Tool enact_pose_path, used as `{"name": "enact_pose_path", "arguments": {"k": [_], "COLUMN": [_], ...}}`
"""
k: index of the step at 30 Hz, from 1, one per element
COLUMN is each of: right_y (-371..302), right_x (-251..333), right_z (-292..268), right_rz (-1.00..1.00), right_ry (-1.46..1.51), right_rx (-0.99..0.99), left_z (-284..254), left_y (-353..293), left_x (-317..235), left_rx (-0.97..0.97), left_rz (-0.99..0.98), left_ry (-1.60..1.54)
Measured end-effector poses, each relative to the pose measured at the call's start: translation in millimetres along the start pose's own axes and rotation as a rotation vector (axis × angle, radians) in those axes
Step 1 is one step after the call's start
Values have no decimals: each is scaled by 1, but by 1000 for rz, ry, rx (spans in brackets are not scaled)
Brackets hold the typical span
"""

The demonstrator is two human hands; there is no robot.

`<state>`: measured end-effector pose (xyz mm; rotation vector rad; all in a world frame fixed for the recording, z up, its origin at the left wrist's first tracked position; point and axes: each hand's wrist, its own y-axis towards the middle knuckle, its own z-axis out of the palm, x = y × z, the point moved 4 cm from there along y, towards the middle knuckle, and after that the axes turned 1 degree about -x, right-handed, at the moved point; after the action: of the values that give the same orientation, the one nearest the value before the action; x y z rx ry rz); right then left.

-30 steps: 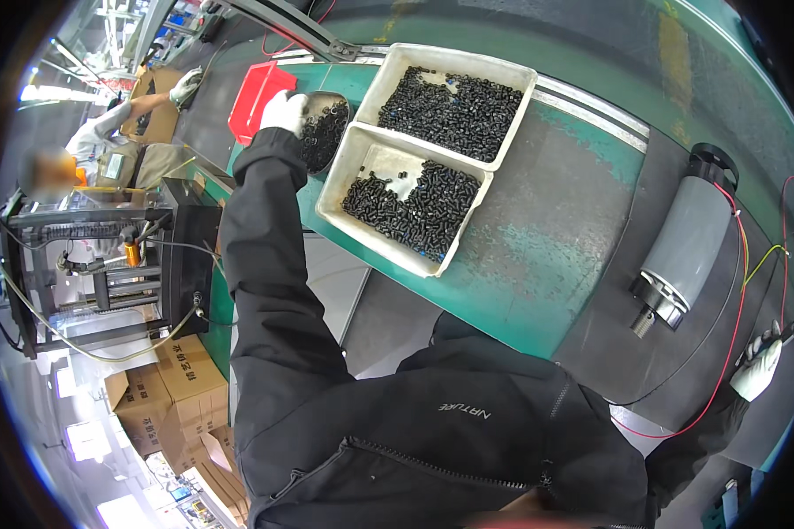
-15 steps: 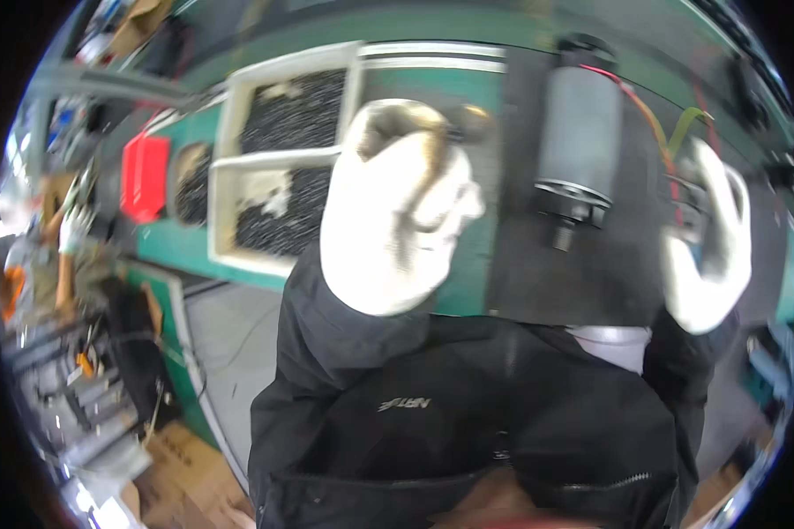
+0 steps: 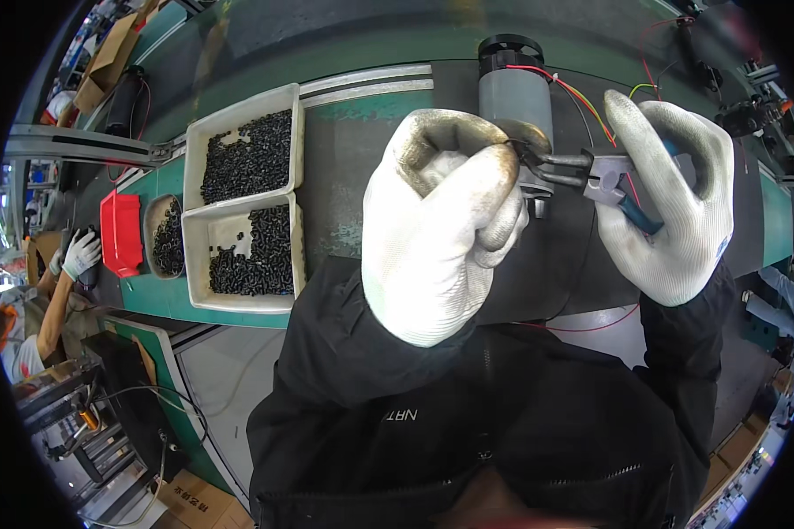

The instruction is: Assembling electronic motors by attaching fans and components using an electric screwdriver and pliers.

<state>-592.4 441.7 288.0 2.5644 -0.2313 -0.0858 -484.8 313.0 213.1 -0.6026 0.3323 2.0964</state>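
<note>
My left hand (image 3: 441,229), in a white glove with soiled fingertips, is closed in a pinch. At its fingertips is a small dark piece in front of a brownish round disc (image 3: 536,132); exactly what is pinched is partly hidden. My gloved right hand (image 3: 684,212) holds pliers (image 3: 604,175) with dark jaws and blue-green handles, its fingers spread around them. The jaw tips reach the small piece by my left fingertips. Behind the hands lies a grey cylindrical motor (image 3: 513,93) with a black end cap and coloured wires, its shaft end toward me.
A white two-part bin (image 3: 298,176) of small black parts stands left on the green bench. Beside it are a round dish (image 3: 153,210) of black parts and a red bin (image 3: 121,234). A co-worker's gloved hand (image 3: 82,254) is at far left. Red wire trails along the bench's near edge.
My two hands have come together, bringing the plier jaws to my left fingertips. The view has shifted, so the motor appears farther left, now partly behind my hands.
</note>
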Motion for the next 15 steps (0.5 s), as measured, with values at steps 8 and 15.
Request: {"name": "enact_pose_path", "arguments": {"k": [8, 15], "right_y": [5, -38], "right_x": [-17, -131], "right_z": [22, 159], "right_rz": [21, 1119], "right_ry": [-14, 1710], "right_rx": [56, 44], "left_z": [9, -31], "left_y": [11, 136], "left_x": [-4, 17], "left_rx": [-65, -56], "left_rz": [138, 304], "left_ry": [412, 1783]}}
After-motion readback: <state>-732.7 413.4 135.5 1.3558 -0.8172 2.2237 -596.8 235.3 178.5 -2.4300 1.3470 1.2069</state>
